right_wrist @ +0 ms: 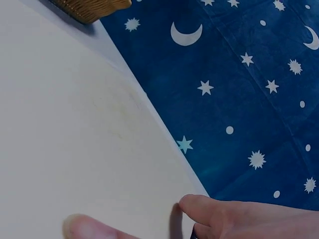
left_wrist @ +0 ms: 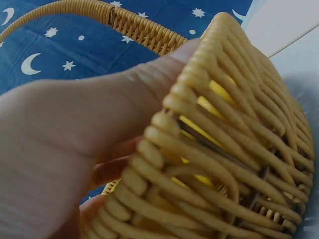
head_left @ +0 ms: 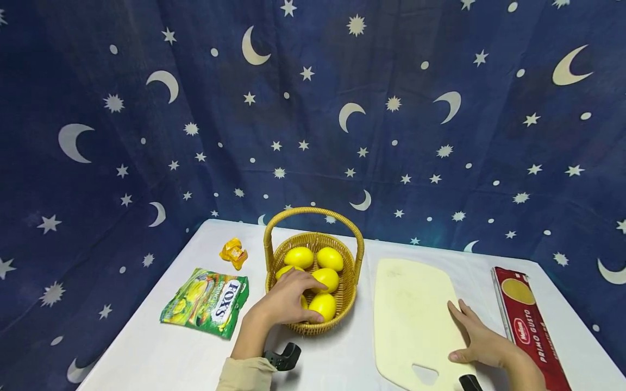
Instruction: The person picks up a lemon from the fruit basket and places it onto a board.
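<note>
In the head view my left hand (head_left: 288,298) reaches over the front left of a wicker basket (head_left: 351,293) with a tall handle. Several yellow lemons (head_left: 330,259) lie in it, some partly covered by the hand. Its fingers arch over the lemons, the thumb close to the front lemon (head_left: 323,307). In the left wrist view, the thumb passes behind the woven rim (left_wrist: 174,94); whether any lemon is pinched is hidden. My right hand (head_left: 481,339) lies spread at the right edge of a cream cutting board (head_left: 413,309), thumb over the board, fingers beside its edge.
Left of the basket lie a green Fox's candy bag (head_left: 207,301) and a small orange wrapped piece (head_left: 233,253). A red Primo Gusto pasta package (head_left: 530,326) lies at the far right. Behind the white table (head_left: 142,347) hangs a blue star-and-moon cloth (head_left: 313,108).
</note>
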A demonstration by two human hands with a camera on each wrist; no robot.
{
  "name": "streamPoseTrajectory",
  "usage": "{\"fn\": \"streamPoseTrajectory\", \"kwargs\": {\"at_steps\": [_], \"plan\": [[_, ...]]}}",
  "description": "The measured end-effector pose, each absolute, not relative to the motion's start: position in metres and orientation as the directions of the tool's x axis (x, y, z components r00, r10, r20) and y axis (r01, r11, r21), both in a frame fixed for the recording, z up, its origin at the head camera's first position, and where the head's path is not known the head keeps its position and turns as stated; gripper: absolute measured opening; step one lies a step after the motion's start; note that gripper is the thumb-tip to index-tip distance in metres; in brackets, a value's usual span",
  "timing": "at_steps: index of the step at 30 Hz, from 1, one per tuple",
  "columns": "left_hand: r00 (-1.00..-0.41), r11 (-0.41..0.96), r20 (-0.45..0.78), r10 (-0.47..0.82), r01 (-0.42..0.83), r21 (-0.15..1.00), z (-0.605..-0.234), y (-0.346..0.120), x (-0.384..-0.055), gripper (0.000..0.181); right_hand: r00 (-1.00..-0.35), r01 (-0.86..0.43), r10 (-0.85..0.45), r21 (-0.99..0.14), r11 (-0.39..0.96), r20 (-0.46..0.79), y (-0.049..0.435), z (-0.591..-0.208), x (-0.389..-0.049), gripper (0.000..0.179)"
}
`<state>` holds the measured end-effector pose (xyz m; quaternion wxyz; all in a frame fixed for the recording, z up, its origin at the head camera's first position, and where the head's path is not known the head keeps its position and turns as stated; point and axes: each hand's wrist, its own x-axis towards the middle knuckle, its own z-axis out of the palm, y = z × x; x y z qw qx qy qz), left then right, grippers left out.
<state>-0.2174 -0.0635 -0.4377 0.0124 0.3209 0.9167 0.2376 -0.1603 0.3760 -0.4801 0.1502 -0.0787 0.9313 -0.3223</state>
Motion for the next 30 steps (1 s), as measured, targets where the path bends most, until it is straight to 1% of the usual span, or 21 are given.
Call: {"fn": "streamPoseTrajectory", "kwargs": {"at_steps": [5,14,16,22,27,30], "plan": [[-0.793,0.694,0.126,0.596,0.588,0.416,-0.44,-0.063,-0.218,0.052,-0.94,-0.031,-0.235,-0.625,0.78,-0.246,0.378,-0.484,-0.163,0.116],[-0.8,0.695,0.105,0.59,0.571,0.437,-0.439,-0.064,-0.215,0.049,-0.939,-0.032,-0.233,-0.61,0.791,-0.253,0.38,-0.491,-0.163,0.113],[-0.802,0.697,0.096,0.589,0.565,0.442,-0.437,-0.064,-0.213,0.048,-0.936,-0.002,-0.214,-0.604,0.797,-0.278,0.38,-0.492,-0.164,0.115],[-0.809,0.695,0.08,0.582,0.546,0.467,-0.427,-0.062,-0.211,0.042,-0.917,0.111,-0.12,-0.531,0.84,-0.381,0.38,-0.498,-0.167,0.122],[-0.831,0.711,0.007,0.556,0.48,0.513,-0.423,-0.054,-0.206,0.037,-0.921,0.11,-0.118,-0.537,0.836,-0.372,0.38,-0.502,-0.166,0.123],[-0.83,0.717,-0.006,0.558,0.478,0.507,-0.422,-0.05,-0.205,0.038,-0.925,0.114,-0.112,-0.545,0.831,-0.363,0.378,-0.503,-0.168,0.123]]}}
